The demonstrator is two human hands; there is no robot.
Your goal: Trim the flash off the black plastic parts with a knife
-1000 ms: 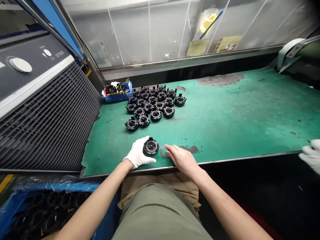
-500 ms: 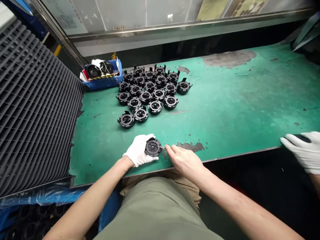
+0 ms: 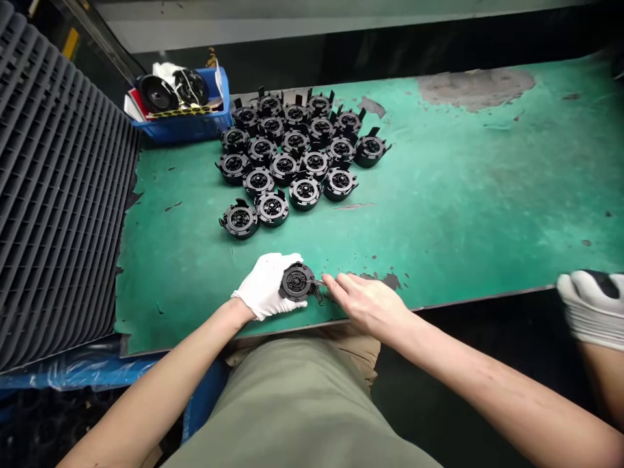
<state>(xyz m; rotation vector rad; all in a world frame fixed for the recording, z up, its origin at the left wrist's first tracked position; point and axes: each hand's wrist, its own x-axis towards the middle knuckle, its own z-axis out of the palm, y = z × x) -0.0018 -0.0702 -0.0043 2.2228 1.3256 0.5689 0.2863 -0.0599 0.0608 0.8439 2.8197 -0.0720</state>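
Observation:
My left hand, in a white glove, is closed around a round black plastic part with a ringed face turned up. My bare right hand pinches a thin metal tool, whose tip reaches over the part's face from the right. Its exact kind is too small to make out, and most of the handle is hidden in my fingers. Beyond my hands stand several similar round black parts in a close group, many with upright tabs.
A blue bin with black parts and papers sits at the back left. Stacked dark grey trays rise along the left edge of the green table. Another person's gloved hand is at the right. A plastic-lined blue crate stands below.
The camera has tilted down and come nearer. The tool's tip has moved left from the part's edge onto its face. The other person's hand has shifted slightly.

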